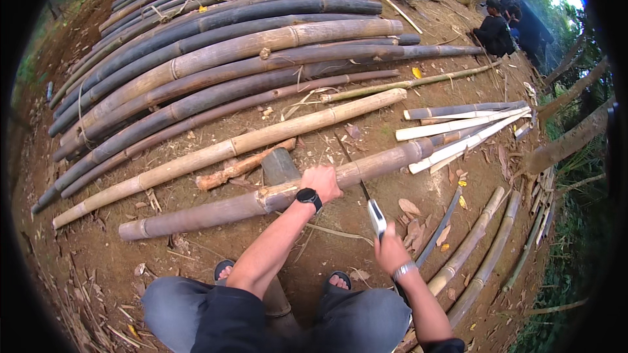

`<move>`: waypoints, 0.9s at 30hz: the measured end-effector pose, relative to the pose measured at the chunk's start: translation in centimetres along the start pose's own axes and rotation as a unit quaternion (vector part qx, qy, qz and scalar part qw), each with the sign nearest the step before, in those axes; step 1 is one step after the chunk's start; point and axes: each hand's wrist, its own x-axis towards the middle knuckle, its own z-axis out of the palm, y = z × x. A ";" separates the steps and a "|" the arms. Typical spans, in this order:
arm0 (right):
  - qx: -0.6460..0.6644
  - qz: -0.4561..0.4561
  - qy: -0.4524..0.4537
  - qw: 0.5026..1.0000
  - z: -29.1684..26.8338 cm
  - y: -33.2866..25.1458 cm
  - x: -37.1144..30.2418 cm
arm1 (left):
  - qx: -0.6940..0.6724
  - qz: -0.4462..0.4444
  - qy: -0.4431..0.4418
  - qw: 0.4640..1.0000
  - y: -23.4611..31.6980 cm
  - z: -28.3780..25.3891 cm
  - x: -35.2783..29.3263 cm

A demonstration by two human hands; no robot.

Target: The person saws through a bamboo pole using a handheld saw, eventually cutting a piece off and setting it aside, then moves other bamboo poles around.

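Bamboo pole [281, 197] lies crosswise before the person, with the blade of a saw [377, 217] across it. The left hand [322, 183] is curled firmly over the pole, just beside the blade; the right hand [392, 252] is wrapped round the saw's handle. Should the round pole roll under a loosened grip, the blade could skip toward those nearby knuckles.

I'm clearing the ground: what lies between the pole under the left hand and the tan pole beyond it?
The head view shows mainly a rough log, a grey block and the blade's far end.
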 end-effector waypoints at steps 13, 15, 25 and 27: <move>-0.006 0.024 -0.005 1.000 -3.1 -2.0 -2.2 | -0.009 0.002 -0.049 0.999 0.0 -0.8 0.3; -0.008 0.010 -0.013 1.000 -2.8 -0.9 -2.0 | -0.009 -0.002 -0.027 1.000 0.7 0.1 0.3; 0.004 -0.006 0.008 1.000 -3.6 -1.0 -0.6 | 0.013 -0.017 0.028 0.999 0.3 -1.7 0.6; 0.000 0.011 -0.019 1.000 -3.1 -0.2 1.1 | 0.014 0.005 0.018 1.000 1.7 -2.3 0.0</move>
